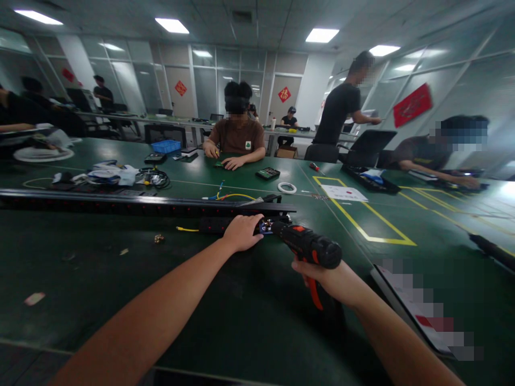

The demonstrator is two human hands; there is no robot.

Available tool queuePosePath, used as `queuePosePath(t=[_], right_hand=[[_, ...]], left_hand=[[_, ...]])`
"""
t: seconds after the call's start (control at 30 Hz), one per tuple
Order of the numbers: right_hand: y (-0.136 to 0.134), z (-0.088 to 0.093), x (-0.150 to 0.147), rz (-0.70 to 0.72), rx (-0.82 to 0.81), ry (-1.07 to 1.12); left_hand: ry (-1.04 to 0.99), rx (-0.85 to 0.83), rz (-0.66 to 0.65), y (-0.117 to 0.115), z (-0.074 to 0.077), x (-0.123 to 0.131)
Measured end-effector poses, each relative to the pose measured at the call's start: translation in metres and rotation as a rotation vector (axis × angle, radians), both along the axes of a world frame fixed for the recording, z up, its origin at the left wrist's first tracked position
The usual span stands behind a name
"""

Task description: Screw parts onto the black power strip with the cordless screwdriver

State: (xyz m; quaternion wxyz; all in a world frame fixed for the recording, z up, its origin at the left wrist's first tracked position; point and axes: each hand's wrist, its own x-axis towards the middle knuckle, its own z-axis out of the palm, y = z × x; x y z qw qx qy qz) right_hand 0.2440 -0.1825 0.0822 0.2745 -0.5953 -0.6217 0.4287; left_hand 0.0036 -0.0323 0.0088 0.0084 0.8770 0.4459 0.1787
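My right hand (336, 276) is wrapped round the grip of a black and orange cordless drill (308, 245). The drill points left, its front end at a small blue and metal part (265, 226). Beside that part, my left hand (241, 234) grips the end of a short black strip (213, 225), fingers over its top. From the strip's left end sticks out a yellow cable (187, 229). Just behind lies a long black rail (140, 203), running left across the table. Whether the drill bit touches a screw is too small to tell.
Small brass-coloured pieces (159, 238) lie left of my forearm on the green table (181, 279). Behind the rail are bundled cables (153, 177), a roll of white tape (287, 187) and a screwdriver (314, 167). A co-worker (235, 134) sits opposite. A framed board (414, 311) lies at right.
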Motion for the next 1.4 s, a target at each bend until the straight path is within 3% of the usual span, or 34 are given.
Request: queuePosePath(t=[0.27, 1.4], right_hand=[[0.0021, -0.0057, 0.0028, 0.003, 0.004, 0.011], [0.0006, -0.0001, -0.0005, 0.0, -0.002, 0.041]], left_hand=[[0.006, -0.004, -0.006, 0.0008, -0.0007, 0.0008], [-0.004, -0.002, 0.002, 0.0014, -0.001, 0.0001]])
